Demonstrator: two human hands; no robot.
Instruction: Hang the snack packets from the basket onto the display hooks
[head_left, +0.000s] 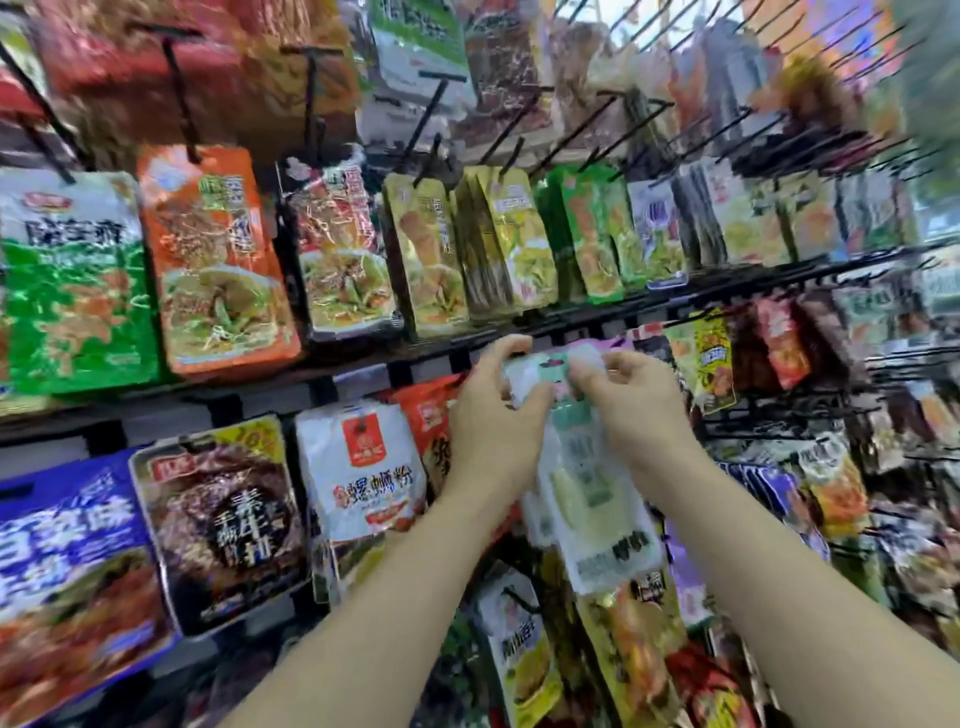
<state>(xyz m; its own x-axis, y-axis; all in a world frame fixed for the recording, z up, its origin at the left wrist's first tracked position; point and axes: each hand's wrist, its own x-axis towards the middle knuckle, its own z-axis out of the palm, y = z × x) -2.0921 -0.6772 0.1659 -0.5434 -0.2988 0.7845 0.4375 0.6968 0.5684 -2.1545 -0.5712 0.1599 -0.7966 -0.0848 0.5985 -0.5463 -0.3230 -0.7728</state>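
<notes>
Black metal display rack (727, 291) is carrying everything, with horizontal rails running across in tiers. Black wire hooks (179, 88) are sticking out toward the camera, packets hanging off them. Middle tier, left to right: green foil packet (72, 291), orange foil packet (218, 260), black-edged noodle packet (340, 254), stack of gold-yellow packets (498, 244). Lower tier: blue packet (62, 545), dark brown silver-bordered packet (228, 519) and white packet with red logo (363, 467) are hanging side by side. Everything further right is blurring out.

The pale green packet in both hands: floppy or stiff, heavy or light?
Probably floppy: the packet hangs limp below where the left hand and right hand pinch its top. Likely light, since that pinch alone carries it.
</notes>
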